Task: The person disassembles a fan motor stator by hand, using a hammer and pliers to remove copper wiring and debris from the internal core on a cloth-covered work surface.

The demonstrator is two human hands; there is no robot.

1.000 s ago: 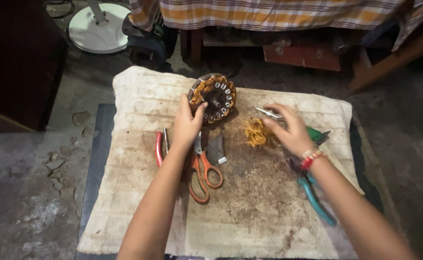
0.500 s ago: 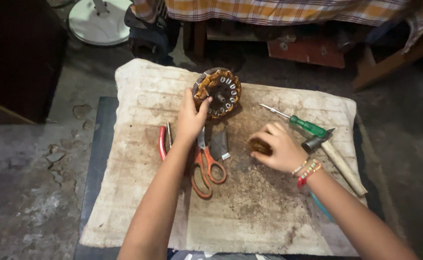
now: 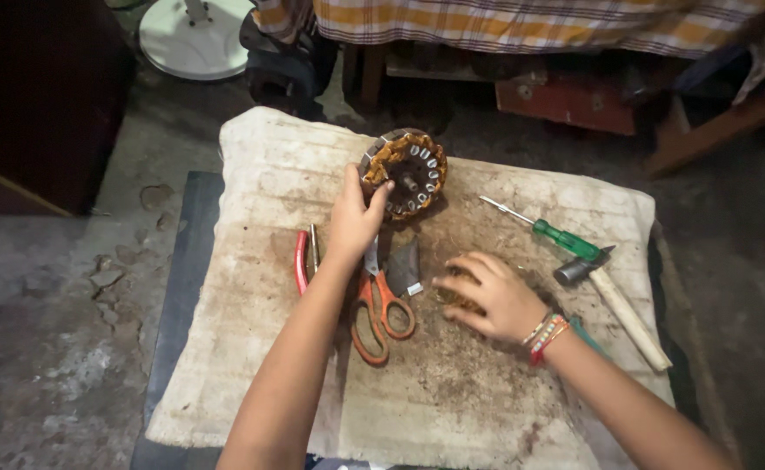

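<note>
My left hand (image 3: pixel 354 218) grips the near left edge of a round motor stator (image 3: pixel 408 171) with copper windings, which lies on a dirty white cloth-covered board (image 3: pixel 252 348). My right hand (image 3: pixel 489 294) lies palm down over a small tangle of copper wire (image 3: pixel 452 298), fingers curled onto it. Orange-handled scissors (image 3: pixel 380 313) lie between my two forearms. Red-handled pliers (image 3: pixel 303 258) rest just left of my left wrist.
A green-handled screwdriver (image 3: pixel 546 229) and a wooden-handled hammer (image 3: pixel 615 301) lie at the right of the board. A white round fan base (image 3: pixel 193 36) stands on the floor at the back left. A checked cloth (image 3: pixel 521 22) hangs over furniture behind.
My right hand has moved left and nearer, away from the screwdriver, and now covers the copper wire tangle. The left hand stays on the stator.
</note>
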